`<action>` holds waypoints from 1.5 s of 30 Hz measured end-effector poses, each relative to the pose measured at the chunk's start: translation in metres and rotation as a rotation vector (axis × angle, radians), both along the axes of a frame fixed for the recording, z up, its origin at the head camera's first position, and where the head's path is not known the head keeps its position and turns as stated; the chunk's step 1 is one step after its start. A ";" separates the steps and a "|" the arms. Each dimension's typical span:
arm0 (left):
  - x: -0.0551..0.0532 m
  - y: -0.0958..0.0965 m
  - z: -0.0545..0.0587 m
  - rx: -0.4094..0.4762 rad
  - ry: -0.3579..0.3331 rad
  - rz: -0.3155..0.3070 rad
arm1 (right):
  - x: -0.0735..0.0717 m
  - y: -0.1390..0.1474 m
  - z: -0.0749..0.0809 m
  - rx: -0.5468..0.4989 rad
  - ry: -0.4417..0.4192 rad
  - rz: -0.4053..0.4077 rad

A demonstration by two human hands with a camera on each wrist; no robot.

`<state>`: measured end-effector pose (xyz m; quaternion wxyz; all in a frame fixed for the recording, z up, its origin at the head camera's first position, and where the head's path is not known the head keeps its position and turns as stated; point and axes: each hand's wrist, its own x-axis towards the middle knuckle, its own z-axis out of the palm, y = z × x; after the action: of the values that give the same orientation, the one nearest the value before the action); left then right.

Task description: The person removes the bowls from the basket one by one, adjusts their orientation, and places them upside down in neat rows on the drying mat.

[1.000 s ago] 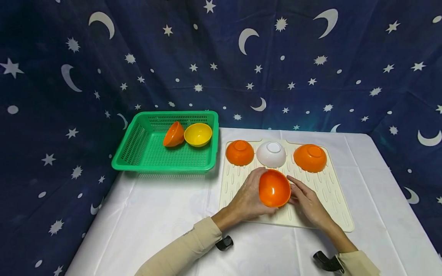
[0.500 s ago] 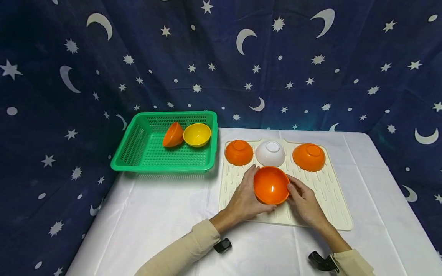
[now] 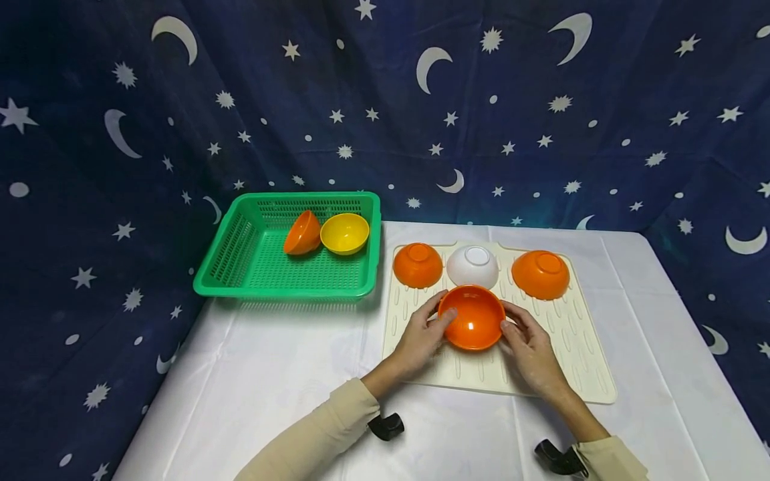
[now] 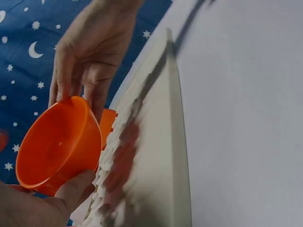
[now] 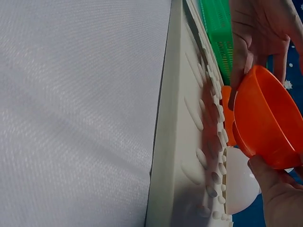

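Both my hands hold an orange bowl (image 3: 475, 324) above the cream drying mat (image 3: 577, 354), its inside facing up toward me. My left hand (image 3: 419, 341) cups its left side, thumb over the rim and fingers behind the outer wall. On the right side, my right hand (image 3: 534, 354) pinches the wall near the rim. In the right wrist view the bowl (image 5: 267, 125) is tilted and apart from the mat. Along the mat's back edge, an orange bowl (image 3: 418, 265), a white bowl (image 3: 472, 267) and another orange bowl (image 3: 541, 275) lie upside down.
A green basket (image 3: 283, 294) stands at the back left of the white-covered table (image 3: 289, 361). In it are a tipped orange bowl (image 3: 303, 234) and an upright yellow bowl (image 3: 345, 235). Behind hangs a dark blue star-patterned curtain (image 3: 385, 93).
The orange bowl has turned in my hands and moved slightly back. My left thumb has moved from below the bowl to over its rim. My right fingers have closed on the right side.
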<state>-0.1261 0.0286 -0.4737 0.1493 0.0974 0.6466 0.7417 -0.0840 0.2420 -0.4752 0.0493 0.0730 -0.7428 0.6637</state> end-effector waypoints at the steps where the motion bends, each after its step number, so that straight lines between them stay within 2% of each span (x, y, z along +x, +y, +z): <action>1: -0.001 0.000 0.000 0.035 -0.040 0.020 | 0.000 0.000 0.000 -0.004 0.002 0.001; 6: -0.006 -0.002 0.000 0.188 -0.246 0.102 | 0.001 -0.001 -0.002 -0.016 0.027 0.010; 8: -0.006 -0.002 0.000 0.219 -0.286 0.114 | 0.001 -0.001 -0.003 -0.024 0.038 0.021; 15: -0.007 -0.002 0.000 0.251 -0.318 0.112 | -0.001 -0.003 -0.005 -0.043 0.052 0.035; 19: -0.006 -0.001 0.001 0.260 -0.294 0.126 | 0.000 -0.002 -0.007 -0.068 0.067 0.044; 23: -0.005 0.001 0.002 0.248 -0.205 0.144 | -0.001 -0.001 -0.008 -0.114 0.090 0.015; 28: -0.002 0.002 0.002 0.251 -0.093 0.137 | -0.001 -0.001 -0.008 -0.106 0.089 -0.042; 33: 0.000 0.002 -0.001 0.217 -0.004 0.141 | -0.002 0.000 -0.007 -0.093 0.049 -0.018; 36: 0.000 0.001 -0.002 0.207 0.064 0.140 | 0.000 0.001 -0.007 -0.131 0.023 0.030; 41: 0.002 -0.002 -0.003 0.176 0.216 0.075 | 0.001 0.000 -0.006 -0.245 -0.017 0.112; 45: 0.004 -0.004 -0.004 0.140 0.342 0.000 | 0.002 -0.004 -0.003 -0.278 -0.060 0.086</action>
<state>-0.1226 0.0247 -0.4777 0.0298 0.2324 0.6094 0.7574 -0.0821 0.2376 -0.4780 0.0081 0.0773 -0.6410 0.7636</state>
